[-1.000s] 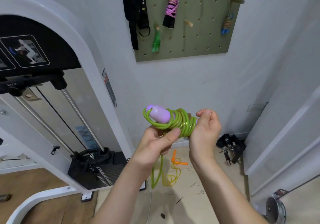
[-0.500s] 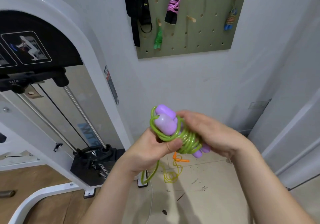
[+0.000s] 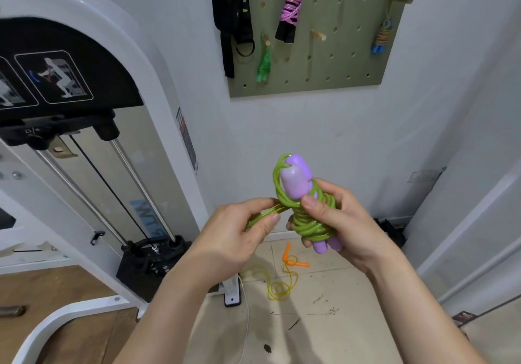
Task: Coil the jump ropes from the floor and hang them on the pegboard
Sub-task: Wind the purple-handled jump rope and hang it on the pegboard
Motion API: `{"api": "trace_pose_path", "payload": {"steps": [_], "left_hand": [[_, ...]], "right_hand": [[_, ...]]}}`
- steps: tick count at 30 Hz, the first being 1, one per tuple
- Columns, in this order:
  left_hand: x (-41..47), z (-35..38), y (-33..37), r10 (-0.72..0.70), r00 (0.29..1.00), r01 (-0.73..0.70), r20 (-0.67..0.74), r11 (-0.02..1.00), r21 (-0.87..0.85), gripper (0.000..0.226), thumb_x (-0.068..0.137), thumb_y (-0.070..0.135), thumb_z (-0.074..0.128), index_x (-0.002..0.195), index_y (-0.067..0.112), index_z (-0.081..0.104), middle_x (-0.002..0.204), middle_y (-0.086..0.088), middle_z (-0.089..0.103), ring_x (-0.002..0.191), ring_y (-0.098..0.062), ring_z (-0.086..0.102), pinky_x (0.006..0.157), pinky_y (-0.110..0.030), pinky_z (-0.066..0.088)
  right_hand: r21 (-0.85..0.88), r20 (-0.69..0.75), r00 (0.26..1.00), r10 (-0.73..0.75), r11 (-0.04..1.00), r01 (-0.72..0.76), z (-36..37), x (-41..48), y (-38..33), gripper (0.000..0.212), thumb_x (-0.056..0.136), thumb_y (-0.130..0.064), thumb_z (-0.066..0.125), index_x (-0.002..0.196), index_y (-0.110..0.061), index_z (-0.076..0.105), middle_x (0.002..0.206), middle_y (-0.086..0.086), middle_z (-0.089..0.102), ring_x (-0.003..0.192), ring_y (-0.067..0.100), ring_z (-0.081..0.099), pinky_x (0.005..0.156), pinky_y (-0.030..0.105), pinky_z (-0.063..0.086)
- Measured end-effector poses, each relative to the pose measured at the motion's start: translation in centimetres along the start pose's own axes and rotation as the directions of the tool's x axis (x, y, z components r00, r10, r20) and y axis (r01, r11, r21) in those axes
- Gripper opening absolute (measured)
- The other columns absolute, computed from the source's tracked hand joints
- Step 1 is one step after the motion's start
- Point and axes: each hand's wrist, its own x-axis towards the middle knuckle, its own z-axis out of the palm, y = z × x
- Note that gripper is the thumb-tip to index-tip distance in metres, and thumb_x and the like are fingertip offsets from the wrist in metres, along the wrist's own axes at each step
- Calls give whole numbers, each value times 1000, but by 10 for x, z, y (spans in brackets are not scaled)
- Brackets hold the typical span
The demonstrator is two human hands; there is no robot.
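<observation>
White steel first: the frame of the cable machine [image 3: 93, 0] fills the left of the view, close to the wall but clear of the olive pegboard [image 3: 352, 53] up on the right. On the board hang black straps [image 3: 231, 19], a pink bundle [image 3: 290, 11], a small green bundle [image 3: 263, 65] and a blue bundle [image 3: 382, 36]. 1 wooden peg [image 3: 318, 35] between the pink and the blue looks bare.

Below the board, both hands are busy. The right hand [image 3: 346, 222] is curled round the green jump rope [image 3: 307, 222], holding its coils and the 2 purple handles [image 3: 293, 183] as 1 upright bundle, well above the floor [image 3: 338, 321]. The left hand [image 3: 234, 239] pinches the loose tail [image 3: 259, 217] of the same rope, drawn off to the left.

The step, I judge, is finishing the wrap. Keep the tail taut, lay the last turns snug against the others, then tuck the end under a coil so nothing springs free – leaving a loop to catch the peg.

On the floor beneath lies a yellow rope [image 3: 279, 287] with orange handles [image 3: 296, 262], uncoiled and not yet hung. It sits between the person and the wall and could snag a foot
</observation>
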Motion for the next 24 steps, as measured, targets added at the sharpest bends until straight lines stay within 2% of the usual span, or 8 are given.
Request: {"api": "trace_pose_path", "payload": {"steps": [3,7,9,12,16,18,21,24], "left_hand": [[-3,-2,11,49,998,-55,35,977,207,21,92,40,47,101,28,61,65,2,54,65,-18,51,67,-36,47],[-9,0,21,116,992,-122,49,784,608,25,98,25,41,122,27,43,101,4,57,99,-23,55,78,-33,45],[-12,-2,21,227,971,-216,72,715,665,24,92,20,47,114,24,55,89,3,62,85,-23,60,67,-33,51],[-16,-9,10,318,948,-268,26,751,604,27,80,32,45,74,23,69,57,6,58,51,-20,57,43,-24,47],[-17,-13,13,119,973,-74,-198,972,222,14,72,31,56,74,27,69,54,2,54,47,-8,46,47,-22,43],[-17,-15,12,-49,981,40,-190,998,-49,25,73,22,59,91,38,67,59,-3,55,48,-10,44,53,-20,43],[-22,-10,13,-87,985,101,152,991,-86,37,87,19,52,104,50,63,61,-15,49,54,-30,47,53,-31,43],[-27,-2,14,-128,974,166,187,964,-206,29,86,14,62,98,39,68,58,2,48,52,-15,49,56,-26,43]], "right_hand": [[-63,-79,997,-26,998,21,6,-3,9,32,77,-19,67,101,0,62,75,37,55,45,25,47,36,14,35],[-72,-191,978,-86,995,73,18,0,21,30,77,-16,71,101,-1,61,65,6,57,49,14,51,41,16,37],[-165,-242,962,-125,982,86,18,4,28,32,79,-17,75,106,-8,62,70,-4,61,56,10,54,49,20,43],[-633,-245,925,-291,770,75,19,4,38,44,76,-39,71,115,-25,57,101,-10,62,88,7,60,75,30,50],[-840,-136,929,-344,537,76,24,0,36,48,82,-42,71,123,-32,49,109,-16,51,96,7,56,75,34,48],[-854,-134,929,-345,516,68,27,1,37,45,82,-41,70,120,-32,48,108,-17,52,96,8,56,73,33,48],[-793,-218,918,-331,609,31,27,3,42,35,78,-35,67,109,-34,51,106,-24,58,101,7,57,77,27,47],[-765,-266,921,-284,644,-22,28,1,50,38,74,-39,64,110,-33,53,109,-16,62,100,7,58,78,28,47]]}}
